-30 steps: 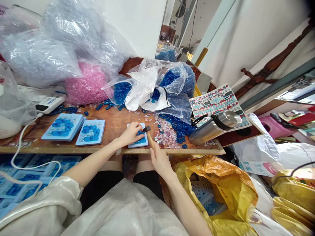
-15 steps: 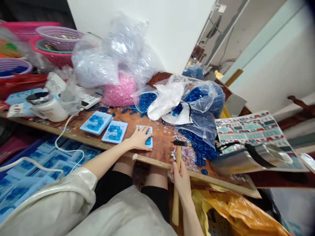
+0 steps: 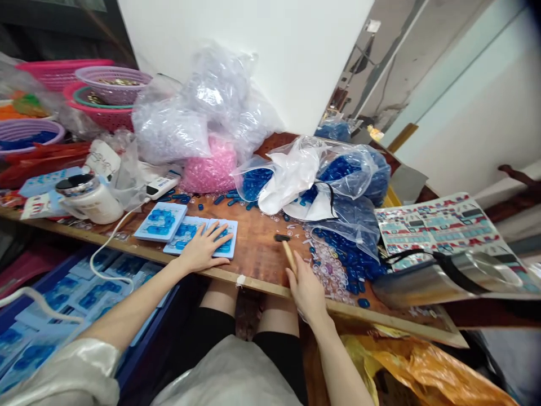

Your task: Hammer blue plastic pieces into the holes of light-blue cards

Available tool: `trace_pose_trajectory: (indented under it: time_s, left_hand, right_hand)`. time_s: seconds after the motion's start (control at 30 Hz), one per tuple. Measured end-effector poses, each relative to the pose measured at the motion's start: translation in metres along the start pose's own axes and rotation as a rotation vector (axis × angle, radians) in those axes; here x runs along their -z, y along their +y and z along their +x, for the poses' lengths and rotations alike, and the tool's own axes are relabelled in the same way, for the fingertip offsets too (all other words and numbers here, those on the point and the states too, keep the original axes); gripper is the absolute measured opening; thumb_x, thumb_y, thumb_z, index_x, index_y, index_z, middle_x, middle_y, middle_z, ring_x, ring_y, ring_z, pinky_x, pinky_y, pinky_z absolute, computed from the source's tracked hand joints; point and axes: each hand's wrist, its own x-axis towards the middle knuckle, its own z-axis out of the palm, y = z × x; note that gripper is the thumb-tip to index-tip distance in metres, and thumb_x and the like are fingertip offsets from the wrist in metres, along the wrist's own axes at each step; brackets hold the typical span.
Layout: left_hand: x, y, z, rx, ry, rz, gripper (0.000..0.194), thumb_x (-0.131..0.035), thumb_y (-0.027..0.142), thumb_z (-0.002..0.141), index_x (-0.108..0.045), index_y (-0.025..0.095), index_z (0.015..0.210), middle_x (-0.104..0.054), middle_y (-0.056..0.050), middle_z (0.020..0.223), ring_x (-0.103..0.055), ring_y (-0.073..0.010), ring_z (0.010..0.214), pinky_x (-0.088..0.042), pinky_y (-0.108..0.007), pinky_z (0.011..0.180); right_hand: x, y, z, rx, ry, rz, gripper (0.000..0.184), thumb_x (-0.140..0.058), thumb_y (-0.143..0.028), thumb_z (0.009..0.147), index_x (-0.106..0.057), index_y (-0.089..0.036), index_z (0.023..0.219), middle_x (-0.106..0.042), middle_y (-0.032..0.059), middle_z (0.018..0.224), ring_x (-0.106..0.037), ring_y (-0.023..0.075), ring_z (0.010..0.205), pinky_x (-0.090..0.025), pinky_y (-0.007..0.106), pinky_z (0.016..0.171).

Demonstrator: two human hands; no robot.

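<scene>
While the left hand [image 3: 202,248] lies open and released, its fingers spread across two pale blue plastic trays [image 3: 224,239] set side by side on the wooden worktop [image 3: 257,265], the right hand [image 3: 306,288] clenches the wooden handle of a small hammer [image 3: 289,256]; the hammer's dark head [image 3: 281,238] sits a little to the right of the trays, though whether it touches the wood is hard to tell. Blue pieces fill the hollows of the trays; a third tray [image 3: 160,221] lies just to their left. Clear plastic rings [image 3: 325,270] spill beside the right hand, next to a heap of deep blue beads [image 3: 350,256]; behind these slump clear bags of blue pieces [image 3: 346,169] and a bag of pink pieces [image 3: 207,175] (the pink one sits against bulky bags of clear pieces [image 3: 169,127]). A steel flask [image 3: 443,282] lies on its side across a printed sheet [image 3: 435,225] at the right end; a white cord [image 3: 110,242] trails over the worktop's front edge; more blue trays [image 3: 84,296] lie below, left of the person's knees [image 3: 215,293].
</scene>
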Motion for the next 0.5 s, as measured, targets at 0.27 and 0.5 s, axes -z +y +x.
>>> trace_pose_trajectory:
  time_s: [0.27,0.5]
  left_hand:
    - [-0.008,-0.003,-0.002,-0.033,0.107,-0.011,0.065,-0.050,0.056,0.076,-0.039,0.026,0.133,-0.033,-0.007,0.140,-0.027,-0.0308,0.130,-0.030,-0.048,0.103]
    - [-0.002,0.012,-0.001,-0.009,0.142,-0.176,0.072,-0.052,0.047,0.076,-0.014,0.046,0.137,-0.012,0.012,0.146,-0.024,-0.0348,0.131,-0.026,-0.059,0.104]
  right_hand:
    - [-0.002,-0.017,-0.011,0.226,0.276,0.057,0.036,-0.041,-0.020,0.086,-0.050,-0.018,0.121,-0.050,0.0112,0.112,-0.044,0.0214,0.105,-0.037,0.036,0.090]
    - [0.019,0.075,-0.120,-0.225,0.398,0.146,0.028,-0.034,-0.025,0.091,-0.055,-0.015,0.107,-0.055,0.0094,0.107,-0.047,0.0160,0.104,-0.035,0.031,0.093]
